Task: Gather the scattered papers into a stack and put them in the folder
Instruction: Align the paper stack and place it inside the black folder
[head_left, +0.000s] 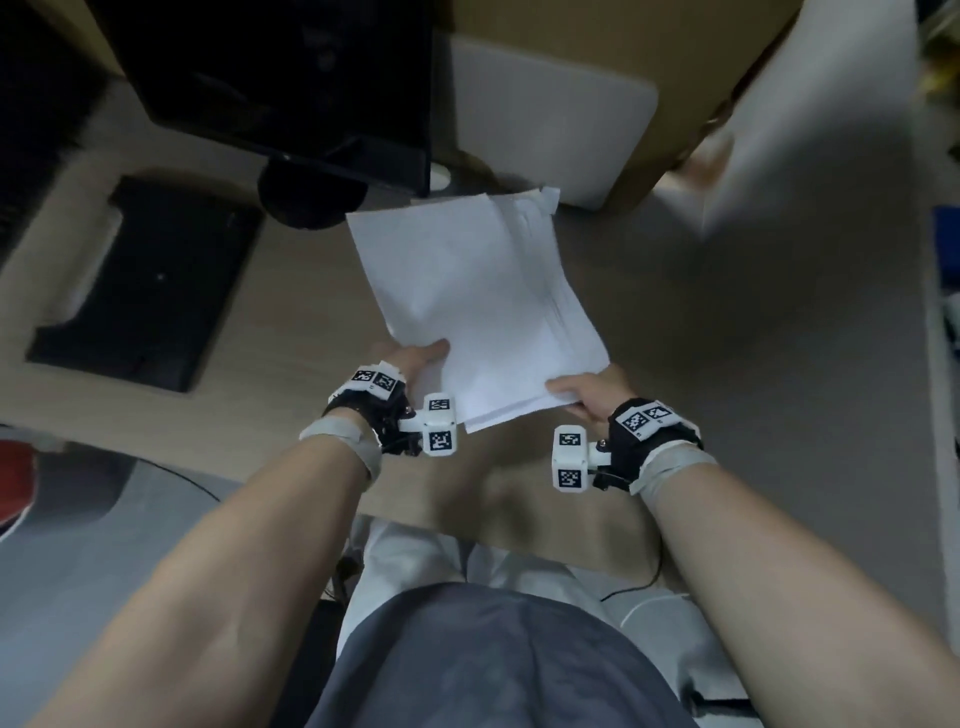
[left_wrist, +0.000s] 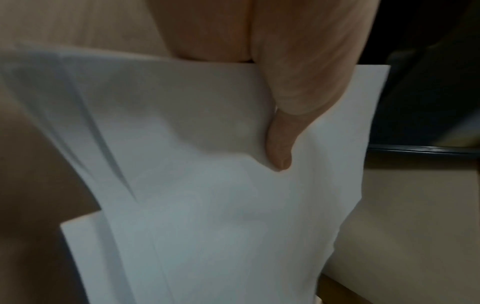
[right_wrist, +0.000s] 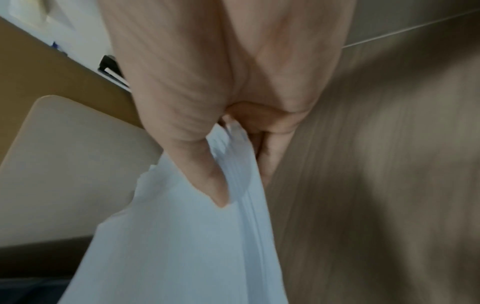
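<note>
A loose stack of white papers (head_left: 467, 296) is held over the wooden desk (head_left: 727, 338), its sheets fanned a little along the right edge. My left hand (head_left: 423, 358) pinches the near left corner, thumb on top; the left wrist view shows that thumb (left_wrist: 280, 150) pressing into the papers (left_wrist: 221, 205). My right hand (head_left: 587, 389) pinches the near right corner; in the right wrist view the thumb lies on the papers (right_wrist: 182, 236) with fingers curled beneath. A pale flat folder (head_left: 550, 124) leans at the back of the desk, beyond the stack, also visible as the folder (right_wrist: 64, 164).
A dark monitor (head_left: 291, 78) on its round stand (head_left: 311, 192) is at the back left, and a black keyboard (head_left: 145, 286) lies on the left of the desk. A brown cardboard box (head_left: 649, 31) stands behind the folder. A white panel (head_left: 810, 104) rises at the right.
</note>
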